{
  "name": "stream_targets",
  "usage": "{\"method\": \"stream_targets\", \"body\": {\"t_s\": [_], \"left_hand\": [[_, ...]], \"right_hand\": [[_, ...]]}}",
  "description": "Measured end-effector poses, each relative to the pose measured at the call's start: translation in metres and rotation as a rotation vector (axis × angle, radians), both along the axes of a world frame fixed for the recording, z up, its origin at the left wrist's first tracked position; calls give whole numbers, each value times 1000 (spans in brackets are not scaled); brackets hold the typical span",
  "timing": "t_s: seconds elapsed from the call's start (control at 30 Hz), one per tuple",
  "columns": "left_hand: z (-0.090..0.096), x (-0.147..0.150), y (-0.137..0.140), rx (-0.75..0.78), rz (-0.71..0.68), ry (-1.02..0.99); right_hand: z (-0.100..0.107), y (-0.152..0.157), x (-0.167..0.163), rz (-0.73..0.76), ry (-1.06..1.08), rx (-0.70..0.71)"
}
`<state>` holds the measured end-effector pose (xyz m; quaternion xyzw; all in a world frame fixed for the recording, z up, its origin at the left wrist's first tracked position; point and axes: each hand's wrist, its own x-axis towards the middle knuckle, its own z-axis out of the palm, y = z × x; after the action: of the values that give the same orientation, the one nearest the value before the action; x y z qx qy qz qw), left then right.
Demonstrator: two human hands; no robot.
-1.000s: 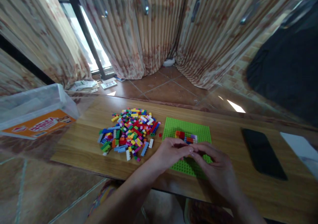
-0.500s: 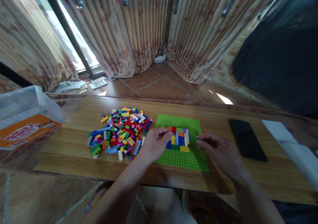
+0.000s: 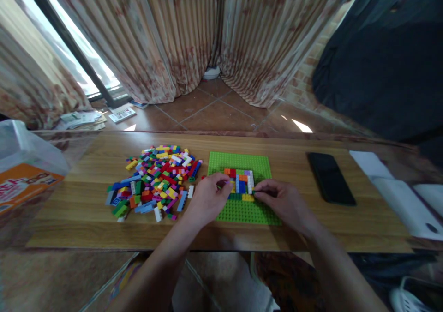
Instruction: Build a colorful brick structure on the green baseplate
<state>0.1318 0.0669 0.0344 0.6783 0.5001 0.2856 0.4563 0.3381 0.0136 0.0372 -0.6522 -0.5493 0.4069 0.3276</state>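
A green studded baseplate [image 3: 242, 215] lies on the wooden table, bearing a low block of joined toy bricks [image 3: 242, 186] in red, orange, blue, white, yellow and green. My left hand [image 3: 210, 199] is over the plate's left side, thumb and forefinger pinched beside the joined bricks; a speck of purple shows at the fingertips, too small to name. At the block's right edge, my right hand [image 3: 285, 203] is closed in a pinch on a small toy brick, mostly hidden by the fingers. Left of the plate spreads a pile of loose bricks [image 3: 157, 180] in mixed colours.
A black phone [image 3: 330, 178] lies on the table [image 3: 83, 215] to the right, with white objects [image 3: 391, 199] beyond it. At the far left stands a clear plastic box [image 3: 41, 153] with an orange label. Papers [image 3: 81, 119] rest on the tiled floor behind, near the curtains [image 3: 187, 39].
My right hand has moved left from beyond the baseplate's right edge to the joined bricks. The left hand stays by their left side. The whole view has shifted slightly.
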Motion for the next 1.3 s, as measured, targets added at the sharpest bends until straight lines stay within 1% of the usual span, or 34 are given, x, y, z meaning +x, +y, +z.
{"method": "stream_targets", "body": {"t_s": [0.1, 0.23, 0.5, 0.67, 0.83, 1.03, 1.3], "left_hand": [[0, 0, -1, 8, -3, 3], [-1, 0, -1, 13, -23, -2], [2, 1, -2, 5, -33, 43], [4, 0, -2, 13, -48, 66], [3, 1, -2, 29, -44, 49], [2, 1, -3, 40, -34, 72], [1, 2, -4, 47, -16, 100]], "right_hand": [[-1, 0, 0, -14, -1, 2], [-2, 1, 3, -17, 11, -30], [0, 3, 7, 2, 40, -71], [-2, 5, 5, -39, 35, -74], [-3, 7, 4, -14, -17, -62], [0, 7, 0, 17, -141, -3], [0, 7, -3, 38, -203, 24]]}}
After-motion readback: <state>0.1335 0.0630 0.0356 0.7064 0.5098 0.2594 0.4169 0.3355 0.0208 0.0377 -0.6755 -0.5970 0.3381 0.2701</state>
